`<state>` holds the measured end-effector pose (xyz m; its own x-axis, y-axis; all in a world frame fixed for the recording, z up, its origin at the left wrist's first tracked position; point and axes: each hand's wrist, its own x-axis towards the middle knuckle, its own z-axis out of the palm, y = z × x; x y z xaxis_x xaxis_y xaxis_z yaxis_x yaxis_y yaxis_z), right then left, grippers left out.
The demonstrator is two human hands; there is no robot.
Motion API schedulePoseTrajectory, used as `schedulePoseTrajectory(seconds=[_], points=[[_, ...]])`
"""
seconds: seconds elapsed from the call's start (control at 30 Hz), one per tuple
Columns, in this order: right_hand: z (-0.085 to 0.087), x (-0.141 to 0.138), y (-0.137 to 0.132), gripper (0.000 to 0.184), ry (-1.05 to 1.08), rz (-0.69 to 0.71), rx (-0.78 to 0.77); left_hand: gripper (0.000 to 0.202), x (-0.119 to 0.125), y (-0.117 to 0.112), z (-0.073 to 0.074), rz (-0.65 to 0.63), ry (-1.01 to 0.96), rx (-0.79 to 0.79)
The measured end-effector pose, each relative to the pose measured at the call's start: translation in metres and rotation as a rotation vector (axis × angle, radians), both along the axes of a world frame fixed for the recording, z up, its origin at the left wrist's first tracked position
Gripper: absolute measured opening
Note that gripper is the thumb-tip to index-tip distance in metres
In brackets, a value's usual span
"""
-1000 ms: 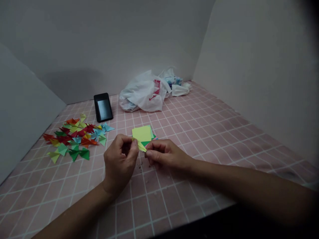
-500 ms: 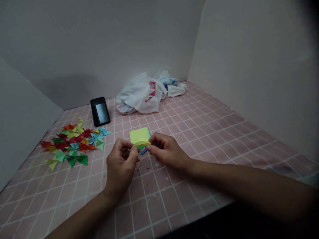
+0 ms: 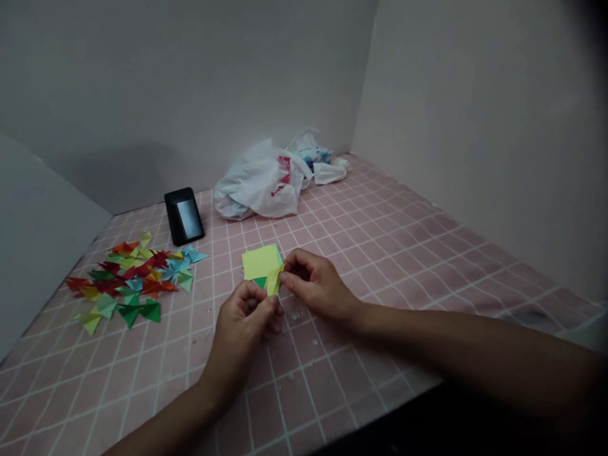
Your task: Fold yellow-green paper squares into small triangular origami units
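Both my hands meet over the pink grid mat (image 3: 361, 266), pinching a small folded piece of yellow-green paper (image 3: 274, 280) between them. My left hand (image 3: 244, 320) grips its lower end with the fingertips, and my right hand (image 3: 316, 285) holds its upper side. Just behind them lies a stack of square coloured paper (image 3: 259, 261), a pale yellow sheet on top and green showing beneath. Its near corner is hidden by the folded piece and my fingers. Left of my hands spreads a loose pile of folded paper triangles (image 3: 128, 278) in red, green, blue and yellow.
A black phone (image 3: 184, 216) leans at the back, beside a crumpled white plastic bag (image 3: 259, 183) and white tissue-like packaging (image 3: 327, 172). Grey walls (image 3: 475, 126) close in the left, back and right. Small paper scraps dot the mat near my hands.
The folded yellow piece has turned more upright between my fingers. My left hand has moved lower and closer to my right. The whole scene has drifted slightly left in view.
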<state>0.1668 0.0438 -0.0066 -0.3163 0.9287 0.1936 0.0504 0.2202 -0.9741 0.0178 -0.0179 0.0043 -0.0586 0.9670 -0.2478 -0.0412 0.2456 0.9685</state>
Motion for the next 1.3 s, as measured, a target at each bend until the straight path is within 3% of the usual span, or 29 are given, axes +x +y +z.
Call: schedulePoseTrajectory(seconds=[0.23,0.43,0.8,1.3], points=[[-0.001,0.0,0.0,0.009,-0.033,0.001,0.027,0.026,0.0,0.001,-0.003,-0.083,0.051,-0.029],[0.0,0.0,0.003,0.01,-0.073,0.097,-0.004,0.023,-0.01,0.008,0.0,0.064,0.146,0.115],[0.0,0.001,-0.001,0.011,-0.057,0.193,-0.045,0.025,-0.011,0.012,0.0,-0.006,0.04,0.033],[0.0,0.0,-0.002,0.012,-0.068,0.177,-0.035,0.023,-0.011,0.013,-0.003,-0.008,0.048,0.058]])
